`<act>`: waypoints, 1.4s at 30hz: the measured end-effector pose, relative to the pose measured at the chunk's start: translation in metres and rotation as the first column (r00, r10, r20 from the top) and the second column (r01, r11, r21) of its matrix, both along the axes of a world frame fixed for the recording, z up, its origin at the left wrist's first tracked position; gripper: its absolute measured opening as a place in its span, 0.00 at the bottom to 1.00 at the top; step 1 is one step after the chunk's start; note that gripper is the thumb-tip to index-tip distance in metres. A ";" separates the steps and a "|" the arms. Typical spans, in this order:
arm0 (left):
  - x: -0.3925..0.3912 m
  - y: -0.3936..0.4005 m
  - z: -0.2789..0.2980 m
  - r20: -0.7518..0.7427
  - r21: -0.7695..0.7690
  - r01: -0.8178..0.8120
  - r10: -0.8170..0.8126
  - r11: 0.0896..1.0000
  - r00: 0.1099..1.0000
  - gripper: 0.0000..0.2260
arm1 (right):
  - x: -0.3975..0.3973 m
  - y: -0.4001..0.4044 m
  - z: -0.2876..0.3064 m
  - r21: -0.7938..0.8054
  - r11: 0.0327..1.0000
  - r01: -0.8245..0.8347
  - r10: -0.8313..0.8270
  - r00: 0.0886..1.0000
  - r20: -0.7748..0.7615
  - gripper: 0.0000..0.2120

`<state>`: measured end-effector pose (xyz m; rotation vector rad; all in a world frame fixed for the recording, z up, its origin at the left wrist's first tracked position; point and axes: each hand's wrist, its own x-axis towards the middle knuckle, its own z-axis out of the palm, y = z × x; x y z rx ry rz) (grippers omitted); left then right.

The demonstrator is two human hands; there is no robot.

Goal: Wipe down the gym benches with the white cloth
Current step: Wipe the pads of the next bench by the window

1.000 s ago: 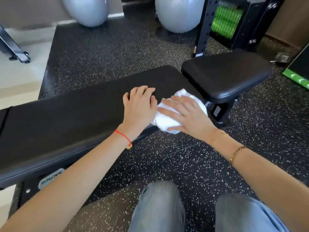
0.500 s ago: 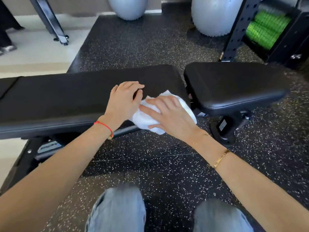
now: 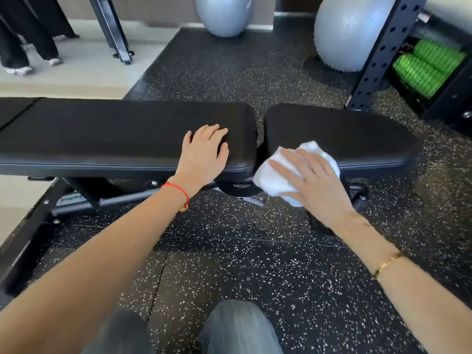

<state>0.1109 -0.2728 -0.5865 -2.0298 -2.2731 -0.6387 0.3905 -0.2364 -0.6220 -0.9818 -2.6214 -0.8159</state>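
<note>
A black padded gym bench runs across the view, with a long back pad on the left and a shorter seat pad on the right. My left hand rests flat, fingers spread, on the right end of the long pad. My right hand presses a bunched white cloth with straight fingers against the near left edge of the seat pad. Part of the cloth hangs over the gap between the two pads.
The bench's black metal frame stands on speckled rubber flooring. Two grey exercise balls sit behind, beside a black perforated rack post and green rollers. A person's legs stand at far left. My knees are below.
My right hand has slid the cloth rightward, off the end of the long pad and onto the seat pad. My left hand has stayed on the long pad. The view shifted right.
</note>
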 end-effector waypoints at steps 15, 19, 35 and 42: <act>0.000 0.004 -0.006 -0.054 0.040 -0.043 0.045 0.998 0.997 0.19 | 0.028 0.025 -0.008 -0.048 0.998 0.030 -0.045 0.940 -0.338 0.33; 0.022 0.013 -0.007 -0.043 0.054 -0.031 0.034 0.998 0.999 0.20 | -0.013 0.017 -0.002 -0.058 0.996 0.069 -0.079 0.978 -0.195 0.31; 0.062 0.034 -0.013 -0.141 0.064 0.010 -0.001 0.998 0.990 0.18 | 0.047 0.034 -0.010 -0.096 0.989 0.109 -0.130 0.958 -0.256 0.35; 0.063 0.031 -0.011 -0.157 0.056 0.005 0.004 0.998 0.988 0.18 | 0.038 0.029 -0.006 -0.086 0.996 0.015 -0.029 0.987 -0.158 0.34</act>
